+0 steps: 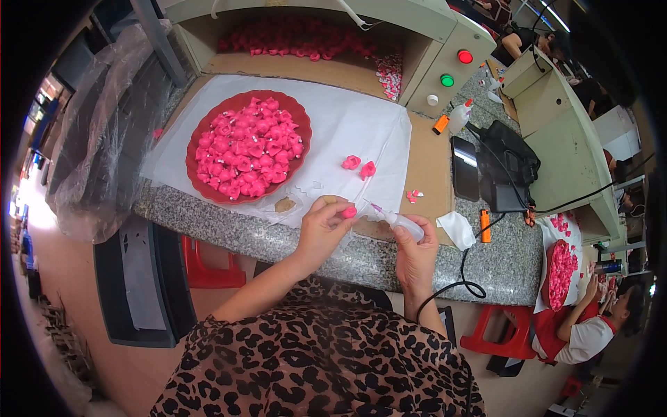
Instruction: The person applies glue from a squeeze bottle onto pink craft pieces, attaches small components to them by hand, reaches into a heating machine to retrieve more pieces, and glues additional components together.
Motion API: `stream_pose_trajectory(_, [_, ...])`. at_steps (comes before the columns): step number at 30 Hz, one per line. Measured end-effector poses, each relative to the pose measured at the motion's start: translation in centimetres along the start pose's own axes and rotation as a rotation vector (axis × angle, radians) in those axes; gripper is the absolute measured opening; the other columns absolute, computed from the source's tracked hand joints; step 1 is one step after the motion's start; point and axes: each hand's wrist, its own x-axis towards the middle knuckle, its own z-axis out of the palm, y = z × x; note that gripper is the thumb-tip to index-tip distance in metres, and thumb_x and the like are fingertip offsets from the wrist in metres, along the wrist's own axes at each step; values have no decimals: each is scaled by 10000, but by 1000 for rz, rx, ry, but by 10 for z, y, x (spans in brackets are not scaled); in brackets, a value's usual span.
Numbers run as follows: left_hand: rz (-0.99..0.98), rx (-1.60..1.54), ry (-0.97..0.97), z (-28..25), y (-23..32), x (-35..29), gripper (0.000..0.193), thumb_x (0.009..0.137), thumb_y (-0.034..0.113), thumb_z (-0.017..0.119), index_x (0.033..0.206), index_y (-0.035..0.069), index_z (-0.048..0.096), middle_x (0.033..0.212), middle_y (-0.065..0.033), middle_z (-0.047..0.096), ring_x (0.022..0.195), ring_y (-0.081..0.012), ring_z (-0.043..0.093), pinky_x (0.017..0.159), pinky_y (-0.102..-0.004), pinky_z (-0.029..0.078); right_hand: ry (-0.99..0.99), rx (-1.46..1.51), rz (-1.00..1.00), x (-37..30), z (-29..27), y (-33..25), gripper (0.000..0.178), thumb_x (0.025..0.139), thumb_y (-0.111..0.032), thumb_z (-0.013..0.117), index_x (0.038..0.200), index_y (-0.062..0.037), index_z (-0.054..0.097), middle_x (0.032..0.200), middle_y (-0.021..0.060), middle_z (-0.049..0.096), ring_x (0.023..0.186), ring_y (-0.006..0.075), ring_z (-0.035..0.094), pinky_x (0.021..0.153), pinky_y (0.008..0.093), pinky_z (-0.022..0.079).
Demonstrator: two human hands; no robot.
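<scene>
Pink and rounded, a small piece [349, 212] sits pinched between the thumb and fingers of the left hand [325, 222], just above the near edge of the surface [347, 267], which is speckled grey stone. The right hand [415, 251] is closed around a translucent squeeze bottle [408, 226]; its thin nozzle [376, 207] points left and away from the body, its tip near the pinched piece but apart from it.

Beyond the two hands, a white sheet [333, 118] covers part of the surface. Two loose pink pieces [367, 169] lie on it side by side, and to their left stands a red scalloped tray [300, 124] heaped with many more like them. At the back, a cream cabinet [445, 52] opens toward the person, with a dense spread of pink pieces inside; a red button [465, 56], a green button [447, 80] and a white knob [432, 100] line its right front.

To the right are a white bottle with a red tip [459, 118], a dark phone [465, 167], a black bag [511, 163] and a crumpled white tissue [457, 230]. Farther right, a co-worker [587, 339] sits beside another red tray [554, 281] of pink pieces.
</scene>
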Motion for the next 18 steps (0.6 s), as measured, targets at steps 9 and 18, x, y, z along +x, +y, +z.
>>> stream_pose_trajectory(9, [43, 140, 28, 1, -1, -2, 221, 702, -50, 599, 918, -5, 582, 956, -80, 487, 750, -119, 564, 628, -209, 482, -46, -202, -196, -13, 4, 6, 183, 812, -63, 533, 944, 7, 428, 869, 86, 506, 648, 118, 524, 589, 221, 447])
stream_pose_trajectory(18, [41, 123, 33, 1, 0, -3, 217, 703, -48, 601, 916, -6, 583, 956, -81, 486, 746, -120, 567, 633, -209, 488, -109, -590, -542, -14, 1, 18, 219, 754, -38, 587, 923, 22, 461, 842, 147, 500, 729, 215, 500, 655, 279, 409])
